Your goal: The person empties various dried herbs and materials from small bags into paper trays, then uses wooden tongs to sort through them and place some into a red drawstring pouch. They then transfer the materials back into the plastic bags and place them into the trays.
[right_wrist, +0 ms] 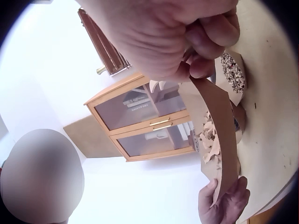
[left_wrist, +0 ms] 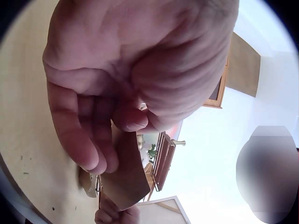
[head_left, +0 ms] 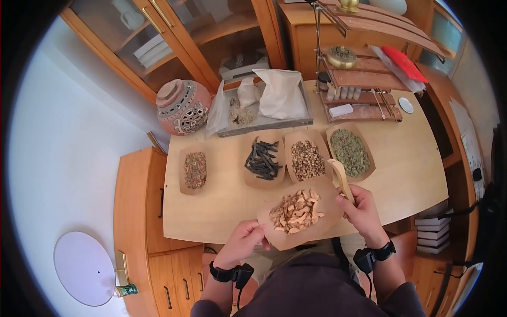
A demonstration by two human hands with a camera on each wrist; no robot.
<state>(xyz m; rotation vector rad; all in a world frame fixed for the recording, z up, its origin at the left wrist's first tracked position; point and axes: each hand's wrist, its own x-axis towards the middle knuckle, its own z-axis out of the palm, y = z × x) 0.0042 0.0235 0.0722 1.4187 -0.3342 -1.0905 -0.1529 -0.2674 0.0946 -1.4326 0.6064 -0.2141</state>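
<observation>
Both hands hold a brown paper tray point(head_left: 330, 199) of dried tan slices point(head_left: 297, 212) above the table's front edge. My left hand point(head_left: 242, 244) pinches its left edge, thumb on the upper side; in the left wrist view its fingers point(left_wrist: 74, 144) curl beneath the paper. At the opposite edge, my right hand point(head_left: 363, 212) grips the tray and also a pair of pale wooden tongs point(head_left: 342, 179), which point up and away. Two curved tips of the tongs show beyond that hand in the right wrist view. The tray tilts slightly, its right end farther from me.
Behind stand paper trays of dark strips point(head_left: 264, 158), speckled brown pieces point(head_left: 307, 159) and green herbs point(head_left: 351, 153). A reddish mix point(head_left: 195, 170) sits left. Farther back are a clay pot point(head_left: 182, 108), a grey tray point(head_left: 266, 126) with white bags and a wooden rack point(head_left: 364, 79).
</observation>
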